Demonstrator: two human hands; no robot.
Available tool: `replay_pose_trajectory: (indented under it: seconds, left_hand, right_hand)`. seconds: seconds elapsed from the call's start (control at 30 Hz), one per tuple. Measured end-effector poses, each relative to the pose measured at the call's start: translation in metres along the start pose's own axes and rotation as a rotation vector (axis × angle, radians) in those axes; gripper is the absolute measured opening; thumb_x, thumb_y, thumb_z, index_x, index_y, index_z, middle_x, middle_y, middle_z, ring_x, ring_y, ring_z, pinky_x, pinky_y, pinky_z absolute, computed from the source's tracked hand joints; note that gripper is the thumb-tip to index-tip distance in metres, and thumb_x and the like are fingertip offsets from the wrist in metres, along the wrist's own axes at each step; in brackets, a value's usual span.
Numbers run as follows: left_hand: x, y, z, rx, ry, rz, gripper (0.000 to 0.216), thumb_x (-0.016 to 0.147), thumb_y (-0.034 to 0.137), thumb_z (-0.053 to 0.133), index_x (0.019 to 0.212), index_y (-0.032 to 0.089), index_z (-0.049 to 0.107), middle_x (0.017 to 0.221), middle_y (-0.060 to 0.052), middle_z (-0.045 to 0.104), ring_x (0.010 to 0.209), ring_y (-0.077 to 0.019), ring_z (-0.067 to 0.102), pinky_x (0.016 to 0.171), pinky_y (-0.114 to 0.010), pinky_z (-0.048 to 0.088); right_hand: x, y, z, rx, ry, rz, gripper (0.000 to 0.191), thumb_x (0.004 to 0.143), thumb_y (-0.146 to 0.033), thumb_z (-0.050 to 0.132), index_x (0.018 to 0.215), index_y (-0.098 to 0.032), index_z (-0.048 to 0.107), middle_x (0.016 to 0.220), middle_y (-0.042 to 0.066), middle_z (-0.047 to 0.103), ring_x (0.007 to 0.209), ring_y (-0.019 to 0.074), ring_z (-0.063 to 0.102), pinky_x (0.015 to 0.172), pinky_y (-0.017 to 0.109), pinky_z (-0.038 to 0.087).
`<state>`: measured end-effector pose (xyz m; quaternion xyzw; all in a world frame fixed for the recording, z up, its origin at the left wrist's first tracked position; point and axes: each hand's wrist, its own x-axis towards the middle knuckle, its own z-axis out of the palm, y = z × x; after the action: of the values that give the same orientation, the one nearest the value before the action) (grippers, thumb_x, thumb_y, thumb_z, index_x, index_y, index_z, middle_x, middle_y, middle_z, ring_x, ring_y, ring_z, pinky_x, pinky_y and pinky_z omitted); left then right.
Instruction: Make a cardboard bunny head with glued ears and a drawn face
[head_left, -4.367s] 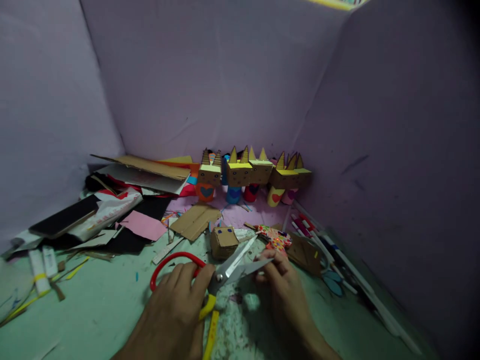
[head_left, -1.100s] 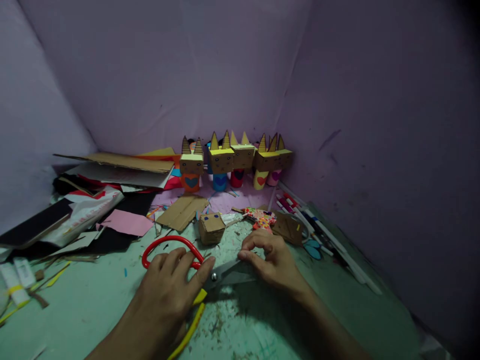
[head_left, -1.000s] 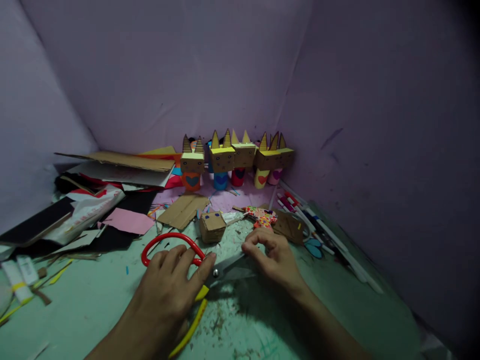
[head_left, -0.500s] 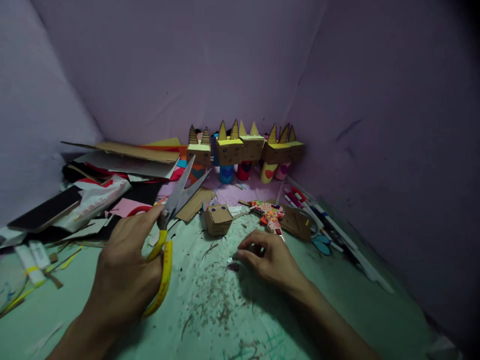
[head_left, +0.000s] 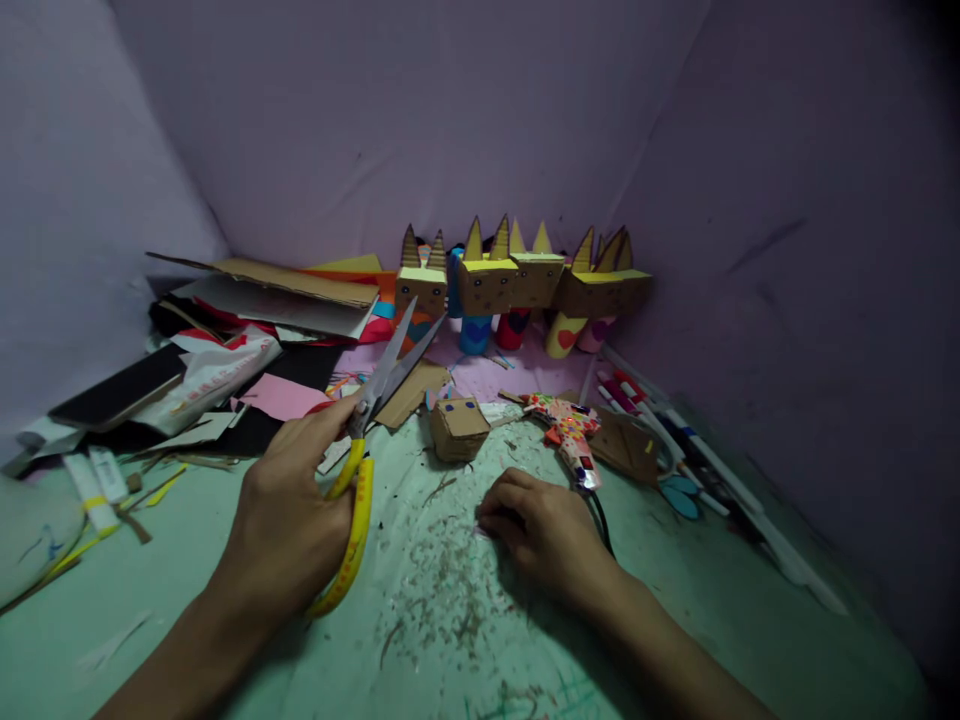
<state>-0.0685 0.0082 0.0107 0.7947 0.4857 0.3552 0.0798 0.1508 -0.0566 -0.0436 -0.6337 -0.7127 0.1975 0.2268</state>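
Since a second ago: my left hand (head_left: 292, 510) has lifted the scissors (head_left: 363, 490) off the middle of the table (head_left: 187, 610) and swung them left. My right hand (head_left: 544, 525) has let go of the blades and dropped flat-ish onto the mat.

Left hand: fingers wrapped through and around the handles, yellow loop showing below the palm, red loop mostly hidden behind it. The blades stand slightly apart, tips angled up and away toward the row of cardboard figures (head_left: 517, 285) at the back wall.

Right hand: fingers curled under, tips on the littered surface. A small scrap may be pinched beneath them; I cannot tell in this dim view.

Nearby: cardboard cube (head_left: 459, 428) just beyond both hands, patterned glue gun (head_left: 566, 430) right of it, markers (head_left: 652, 415) along the right wall, pink paper (head_left: 281, 397) past the left thumb.

Handling note: keep the tips pointed away from the right hand, grip firm near the pivot, wrist steady, blades clear of the figures.
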Motion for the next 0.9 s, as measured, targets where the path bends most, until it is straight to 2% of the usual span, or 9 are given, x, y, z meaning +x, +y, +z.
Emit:
replay_pose_trajectory:
  seconds: [0.17, 0.27, 0.33, 0.43, 0.53, 0.6, 0.67, 0.77, 0.9]
  left_hand:
    - [-0.002, 0.005, 0.000, -0.008, -0.020, 0.002, 0.053, 0.069, 0.014, 0.046, 0.121, 0.018, 0.056, 0.111, -0.008, 0.067, 0.100, -0.0274, 0.061, 0.086, -0.043, 0.051]
    - [-0.001, 0.008, 0.000, -0.041, -0.049, -0.026, 0.050, 0.070, 0.015, 0.046, 0.118, 0.020, 0.057, 0.106, -0.007, 0.067, 0.097, -0.0259, 0.061, 0.086, -0.041, 0.050]
    - [0.000, 0.010, -0.001, -0.091, -0.068, -0.075, 0.045, 0.069, 0.017, 0.048, 0.113, 0.022, 0.058, 0.097, -0.005, 0.067, 0.091, -0.0245, 0.062, 0.083, -0.040, 0.050]
    - [-0.001, 0.014, -0.005, -0.246, -0.129, -0.221, 0.033, 0.066, 0.024, 0.057, 0.098, 0.020, 0.060, 0.080, -0.002, 0.065, 0.072, -0.0201, 0.061, 0.068, -0.032, 0.052]
    - [-0.007, 0.022, -0.010, -0.588, -0.300, -0.371, 0.033, 0.068, 0.033, 0.062, 0.097, 0.019, 0.056, 0.070, 0.001, 0.059, 0.052, -0.0132, 0.054, 0.046, -0.024, 0.045]
    - [-0.012, 0.028, -0.009, -0.851, -0.429, -0.489, 0.037, 0.071, 0.035, 0.062, 0.102, 0.020, 0.050, 0.063, 0.005, 0.055, 0.042, -0.0098, 0.049, 0.039, -0.021, 0.039]
    - [-0.018, 0.034, -0.005, -0.981, -0.495, -0.596, 0.039, 0.072, 0.033, 0.063, 0.105, 0.021, 0.046, 0.060, 0.007, 0.053, 0.037, -0.0080, 0.045, 0.036, -0.020, 0.035]
    - [-0.025, 0.040, 0.007, -0.962, -0.500, -0.654, 0.040, 0.070, 0.028, 0.065, 0.103, 0.020, 0.046, 0.067, 0.005, 0.057, 0.037, -0.0064, 0.046, 0.034, -0.019, 0.033]
    - [-0.029, 0.044, 0.018, -0.952, -0.498, -0.635, 0.038, 0.069, 0.026, 0.065, 0.102, 0.018, 0.047, 0.070, 0.003, 0.059, 0.036, -0.0045, 0.043, 0.034, -0.019, 0.032]
  right_hand:
    - [0.002, -0.004, -0.001, -0.040, -0.048, 0.027, 0.014, 0.074, -0.007, 0.059, 0.076, -0.019, 0.066, 0.084, 0.005, 0.068, 0.069, 0.0179, 0.061, 0.058, 0.028, 0.036]
    - [0.000, -0.003, -0.001, 0.017, -0.044, 0.018, 0.014, 0.074, -0.006, 0.054, 0.073, -0.019, 0.061, 0.081, 0.004, 0.065, 0.065, 0.0163, 0.058, 0.057, 0.027, 0.035]
    - [-0.001, -0.001, -0.001, 0.193, 0.036, 0.029, 0.012, 0.076, -0.009, 0.053, 0.072, -0.019, 0.058, 0.073, 0.003, 0.063, 0.061, 0.0152, 0.056, 0.056, 0.027, 0.036]
    - [-0.002, -0.002, -0.001, 0.649, 0.156, 0.109, 0.006, 0.077, -0.022, 0.057, 0.072, -0.021, 0.055, 0.061, -0.001, 0.060, 0.053, 0.0132, 0.054, 0.051, 0.024, 0.038]
    - [0.000, -0.009, -0.003, 0.996, 0.158, 0.211, 0.018, 0.068, -0.031, 0.069, 0.067, -0.019, 0.056, 0.053, -0.004, 0.056, 0.044, 0.0094, 0.049, 0.042, 0.021, 0.037]
    - [0.001, -0.015, -0.003, 1.113, 0.144, 0.273, 0.025, 0.062, -0.033, 0.076, 0.065, -0.018, 0.057, 0.050, -0.005, 0.054, 0.041, 0.0079, 0.048, 0.039, 0.019, 0.038]
    - [0.001, -0.020, -0.002, 1.215, 0.135, 0.316, 0.031, 0.056, -0.033, 0.081, 0.067, -0.018, 0.056, 0.052, -0.005, 0.056, 0.042, 0.0077, 0.048, 0.038, 0.019, 0.040]
    - [0.000, -0.027, 0.001, 1.328, 0.120, 0.347, 0.040, 0.049, -0.031, 0.086, 0.068, -0.020, 0.052, 0.055, -0.006, 0.059, 0.043, 0.0077, 0.050, 0.038, 0.019, 0.044]
    - [-0.003, -0.031, 0.006, 1.340, 0.072, 0.344, 0.042, 0.047, -0.022, 0.088, 0.068, -0.019, 0.051, 0.055, -0.005, 0.062, 0.044, 0.0071, 0.052, 0.041, 0.018, 0.043]
